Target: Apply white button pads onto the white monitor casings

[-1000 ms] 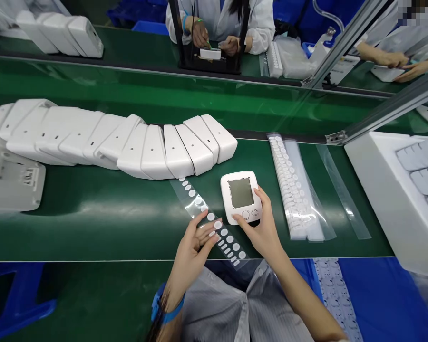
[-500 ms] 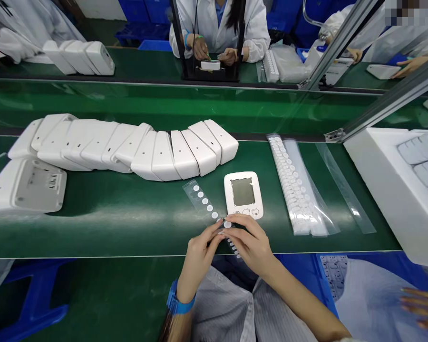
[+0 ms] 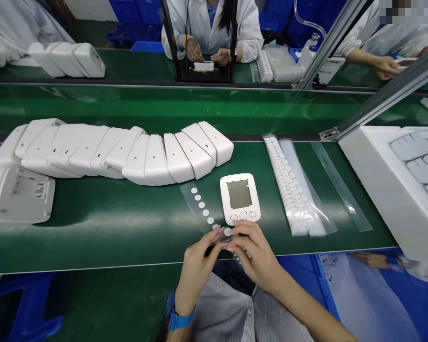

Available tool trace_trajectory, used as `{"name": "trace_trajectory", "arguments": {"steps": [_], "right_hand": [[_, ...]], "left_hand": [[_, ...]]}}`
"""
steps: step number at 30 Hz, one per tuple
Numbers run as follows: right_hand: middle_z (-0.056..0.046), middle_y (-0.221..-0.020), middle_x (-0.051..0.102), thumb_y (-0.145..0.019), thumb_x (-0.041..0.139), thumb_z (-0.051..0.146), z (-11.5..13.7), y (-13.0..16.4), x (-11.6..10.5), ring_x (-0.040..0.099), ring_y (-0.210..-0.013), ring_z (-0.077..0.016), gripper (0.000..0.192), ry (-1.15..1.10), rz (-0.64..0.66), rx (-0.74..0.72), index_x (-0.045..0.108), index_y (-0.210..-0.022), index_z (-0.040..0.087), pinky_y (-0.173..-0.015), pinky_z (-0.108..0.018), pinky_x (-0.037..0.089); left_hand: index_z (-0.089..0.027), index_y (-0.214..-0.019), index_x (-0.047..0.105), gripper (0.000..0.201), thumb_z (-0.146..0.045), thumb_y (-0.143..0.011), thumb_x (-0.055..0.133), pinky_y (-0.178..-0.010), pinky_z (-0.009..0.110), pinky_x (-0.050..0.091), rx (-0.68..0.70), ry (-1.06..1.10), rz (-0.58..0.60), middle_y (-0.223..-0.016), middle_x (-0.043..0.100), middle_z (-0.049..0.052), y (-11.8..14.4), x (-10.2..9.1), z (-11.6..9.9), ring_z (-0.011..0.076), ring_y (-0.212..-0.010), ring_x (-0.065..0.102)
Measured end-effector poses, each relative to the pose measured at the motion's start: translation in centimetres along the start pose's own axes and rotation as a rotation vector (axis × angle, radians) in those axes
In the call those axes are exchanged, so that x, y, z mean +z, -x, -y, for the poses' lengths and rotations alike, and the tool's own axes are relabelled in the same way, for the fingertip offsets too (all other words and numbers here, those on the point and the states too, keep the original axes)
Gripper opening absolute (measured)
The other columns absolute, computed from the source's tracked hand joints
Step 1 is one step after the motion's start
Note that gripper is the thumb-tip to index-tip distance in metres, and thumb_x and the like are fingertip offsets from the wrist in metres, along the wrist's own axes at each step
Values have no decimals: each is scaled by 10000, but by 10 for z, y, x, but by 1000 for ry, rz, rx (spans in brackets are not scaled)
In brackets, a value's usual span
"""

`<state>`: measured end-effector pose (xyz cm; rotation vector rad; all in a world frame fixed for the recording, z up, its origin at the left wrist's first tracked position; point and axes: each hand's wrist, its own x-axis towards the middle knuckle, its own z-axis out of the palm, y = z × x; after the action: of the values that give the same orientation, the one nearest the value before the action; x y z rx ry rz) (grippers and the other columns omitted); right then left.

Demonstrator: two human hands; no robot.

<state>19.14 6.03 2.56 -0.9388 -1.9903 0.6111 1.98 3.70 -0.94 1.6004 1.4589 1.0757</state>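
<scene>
A white device [image 3: 240, 199] with a grey screen and three buttons lies face up on the green table. Just left of it runs a clear strip of white round stickers [image 3: 201, 205]. My left hand [image 3: 198, 263] and my right hand [image 3: 251, 253] meet over the near end of that strip, fingers pinching it below the device. One white sticker [image 3: 227, 232] shows at my right fingertips. Whether it is lifted off the strip I cannot tell.
A row of white housings [image 3: 128, 152] leans across the table's left, with one flat housing [image 3: 17, 195] at the far left. More sticker strips [image 3: 292, 187] lie right of the device, then a white foam tray [image 3: 395, 185]. Other people work beyond the conveyor belt [image 3: 128, 107].
My right hand left the device and joined my left hand at the strip's near end. Both hands then slid slightly toward me. The device stays flat on the table.
</scene>
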Motion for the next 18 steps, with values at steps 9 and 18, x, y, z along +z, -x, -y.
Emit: {"name": "trace_trajectory", "arguments": {"steps": [9, 18], "right_hand": [[-84, -1132, 592, -918, 603, 129, -19, 5, -28, 557, -1209, -250, 107, 115, -217, 303, 627, -903, 232, -1023, -456, 498], [-99, -1207, 605, -904, 653, 375, -46, -6, -48, 598, -1196, -270, 178, -66, -139, 742, 698, -825, 222, -1009, -450, 515]], "left_hand": [[-251, -1339, 498, 434, -266, -919, 604, -900, 351, 620, -105, -60, -9, -1272, 670, 94, -2, 1, -15, 223, -1090, 705], [-197, -1151, 495, 395, -472, -891, 608, -697, 391, 594, -238, -299, -91, -1132, 547, 117, -35, 23, -38, 265, -968, 625]]}}
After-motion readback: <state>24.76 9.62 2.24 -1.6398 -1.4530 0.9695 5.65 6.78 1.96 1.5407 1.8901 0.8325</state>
